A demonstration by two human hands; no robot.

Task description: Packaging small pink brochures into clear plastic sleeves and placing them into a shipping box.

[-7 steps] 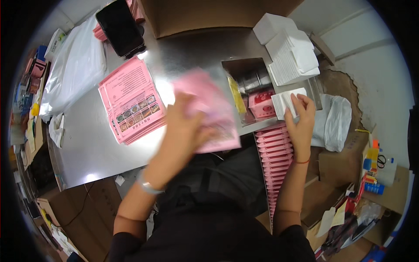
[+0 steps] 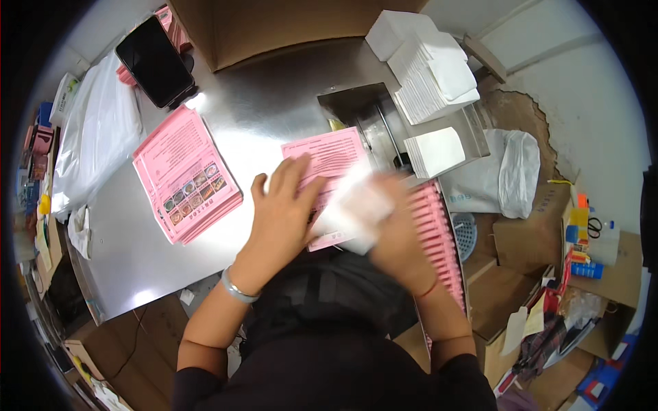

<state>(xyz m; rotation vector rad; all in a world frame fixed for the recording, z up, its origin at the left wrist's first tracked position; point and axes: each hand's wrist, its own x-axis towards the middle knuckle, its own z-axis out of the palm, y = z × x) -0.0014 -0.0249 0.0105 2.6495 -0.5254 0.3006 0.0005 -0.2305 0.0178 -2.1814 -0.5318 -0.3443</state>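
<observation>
A pink printed paper sheet [image 2: 336, 154] lies at the table's front edge. My left hand [image 2: 277, 209] rests flat on its left side with the fingers spread. Over the sheet's lower right part is a white paper napkin [image 2: 353, 205], smeared by motion, gripped in my right hand [image 2: 401, 236]. The napkin hides part of the print. A short stack of white napkins [image 2: 435, 152] stands to the right, beside an opening in the tabletop. Farther left lies a pile of similar pink sheets [image 2: 185, 178].
Taller white napkin stacks [image 2: 435, 72] stand at the back right. A black phone [image 2: 154, 61] leans at the back left, near clear plastic bags [image 2: 99, 137]. A cardboard box [image 2: 288, 34] is at the back. Below the table edge, right, sits a row of folded pink pieces [image 2: 442, 240].
My right hand has left the napkin stack and swung left with a napkin. The pink sheet, blurred before, now lies still under my left hand. The whole view has shifted slightly.
</observation>
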